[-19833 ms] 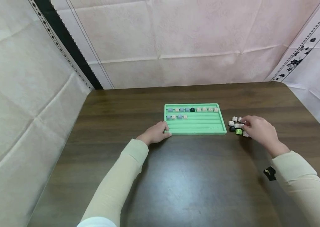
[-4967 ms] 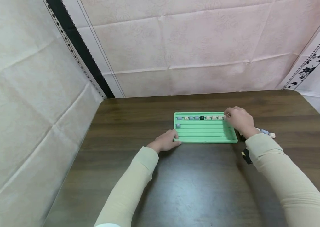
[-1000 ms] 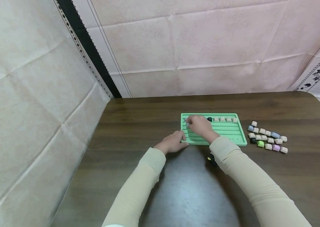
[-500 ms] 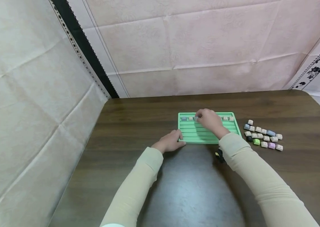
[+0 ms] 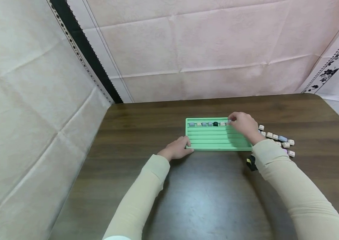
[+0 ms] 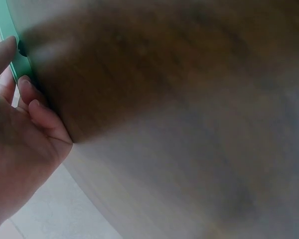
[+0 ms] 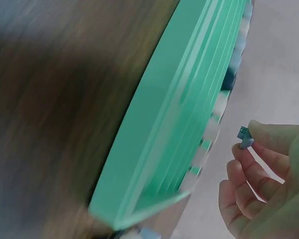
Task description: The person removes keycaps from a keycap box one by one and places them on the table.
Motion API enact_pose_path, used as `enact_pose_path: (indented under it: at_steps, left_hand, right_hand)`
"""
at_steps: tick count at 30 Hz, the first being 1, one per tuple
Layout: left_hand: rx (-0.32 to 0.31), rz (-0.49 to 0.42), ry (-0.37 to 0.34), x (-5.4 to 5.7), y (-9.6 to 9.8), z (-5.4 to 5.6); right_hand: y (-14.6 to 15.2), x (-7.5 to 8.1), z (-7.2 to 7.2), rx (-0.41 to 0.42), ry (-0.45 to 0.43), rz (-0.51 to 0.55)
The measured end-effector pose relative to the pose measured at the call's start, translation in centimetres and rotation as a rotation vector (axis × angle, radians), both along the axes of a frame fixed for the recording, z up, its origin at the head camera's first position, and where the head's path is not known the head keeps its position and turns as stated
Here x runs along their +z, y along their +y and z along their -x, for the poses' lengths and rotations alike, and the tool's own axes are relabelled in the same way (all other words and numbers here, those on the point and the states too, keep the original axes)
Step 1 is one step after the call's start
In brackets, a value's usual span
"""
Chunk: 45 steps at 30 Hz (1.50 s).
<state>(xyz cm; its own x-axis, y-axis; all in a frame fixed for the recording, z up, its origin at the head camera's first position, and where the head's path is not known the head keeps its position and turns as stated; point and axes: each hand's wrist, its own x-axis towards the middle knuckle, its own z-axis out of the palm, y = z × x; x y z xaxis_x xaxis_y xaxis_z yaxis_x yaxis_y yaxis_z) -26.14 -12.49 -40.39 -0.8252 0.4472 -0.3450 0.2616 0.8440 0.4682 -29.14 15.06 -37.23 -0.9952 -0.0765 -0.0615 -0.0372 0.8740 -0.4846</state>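
Note:
A green tray (image 5: 214, 141) with ridged rows lies on the table. Its top row holds several keycaps, white and blue-grey, with a black keycap (image 5: 215, 124) among them. My left hand (image 5: 176, 149) grips the tray's front left corner, thumb at the front edge and fingers along the left side. My right hand (image 5: 244, 125) is above the tray's upper right part and pinches a small blue-grey keycap (image 7: 246, 142) between thumb and index finger. In the right wrist view that keycap is held off the row, its underside partly showing. The row's right end is hidden in the head view.
Loose keycaps, including a long blue keycap (image 5: 282, 138) and white ones, lie on the brown table (image 5: 199, 200) right of the tray, partly hidden by my right forearm. Pale cloth (image 5: 223, 50) hangs behind the table's far edge.
Keycaps seen in the second row earlier are gone from it; more lie on the table. Over the last second my right hand moved from the tray's left side rightward with the blue-grey keycap.

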Motion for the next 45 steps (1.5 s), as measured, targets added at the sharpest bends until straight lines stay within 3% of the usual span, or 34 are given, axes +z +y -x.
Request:
enact_pose_path:
  at_steps: [20, 45]
  left_hand:
    - [-0.016, 0.002, 0.008, -0.4, 0.1, 0.2]
    - [-0.001, -0.008, -0.009, 0.0, 0.1, 0.1]
  right_hand:
    - [10.1, -0.8, -1.8, -0.183, -0.044, -0.057]
    - [11.7, -2.2, -1.4, -0.175, -0.161, -0.104]
